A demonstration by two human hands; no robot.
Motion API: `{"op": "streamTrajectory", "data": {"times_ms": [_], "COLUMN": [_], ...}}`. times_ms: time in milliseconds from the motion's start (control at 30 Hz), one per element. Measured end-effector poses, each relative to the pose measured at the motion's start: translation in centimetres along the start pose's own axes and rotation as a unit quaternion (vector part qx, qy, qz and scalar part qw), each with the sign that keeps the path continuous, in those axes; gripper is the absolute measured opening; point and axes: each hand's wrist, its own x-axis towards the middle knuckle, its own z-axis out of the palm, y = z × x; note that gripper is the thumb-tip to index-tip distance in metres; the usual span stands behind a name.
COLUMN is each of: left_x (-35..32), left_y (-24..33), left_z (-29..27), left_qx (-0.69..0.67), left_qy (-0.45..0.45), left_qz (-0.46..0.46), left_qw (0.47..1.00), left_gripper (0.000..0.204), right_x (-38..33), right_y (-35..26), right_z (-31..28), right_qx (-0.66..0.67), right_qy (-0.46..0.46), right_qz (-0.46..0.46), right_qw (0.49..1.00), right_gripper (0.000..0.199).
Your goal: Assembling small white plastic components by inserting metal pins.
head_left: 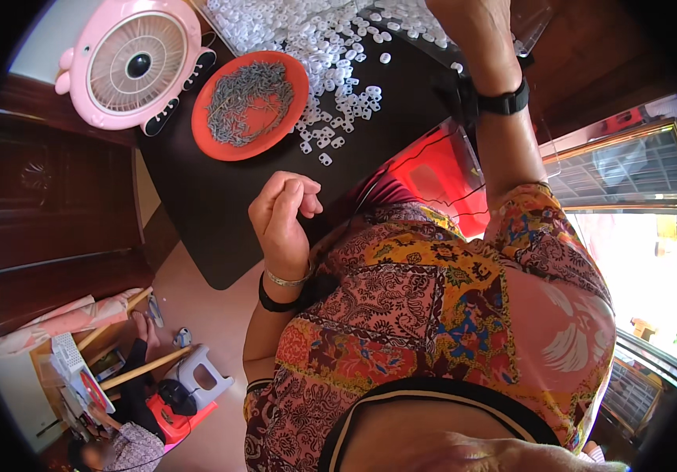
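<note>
My left hand (282, 214) hovers by the near edge of the black table, its fingers curled together. Whatever they may hold is too small or hidden to make out. My right hand (474, 17) reaches over the far right of the table. The top of the picture cuts off its fingers. Close by lie the small white plastic pieces (338, 75) with holes, heaped at the back and scattered toward the middle. An orange-red plate (295, 75) beyond my left hand bears a pile of small grey metal screws or pins (236, 98).
A pink fan (138, 67) stands at the table's left corner. The black tabletop (197, 204) ends near my body. A red stool (440, 173) with dark cables shows below its right side. Lower left, another person (130, 448) sits near a grey stool (201, 377).
</note>
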Motion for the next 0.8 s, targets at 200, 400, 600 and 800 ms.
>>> {"op": "streamTrajectory", "data": {"times_ms": [200, 400, 600, 800], "left_x": [-0.1, -0.3, -0.2, -0.1], "left_y": [-0.6, -1.1, -1.5, -1.7], "left_z": [-0.9, -2.1, -2.2, -1.9], "left_qx": [0.001, -0.005, -0.017, -0.020], "left_qy": [0.016, 0.025, 0.040, 0.018], "left_qz": [-0.012, -0.049, -0.073, -0.091], "left_qw": [1.000, 0.998, 0.996, 0.995], "left_gripper": [0.026, 0.026, 0.026, 0.026], "right_x": [-6.1, -8.8, -10.3, -12.1], "right_y": [-1.4, -1.0, -1.8, -2.2], "right_z": [3.6, 4.3, 3.6, 4.4], "right_qx": [0.226, 0.247, 0.230, 0.215], "right_qy": [-0.294, -0.448, -0.519, -0.457], "right_qz": [0.030, -0.047, -0.062, -0.074], "right_qw": [0.928, 0.858, 0.821, 0.860], "right_gripper": [0.015, 0.012, 0.014, 0.013]}}
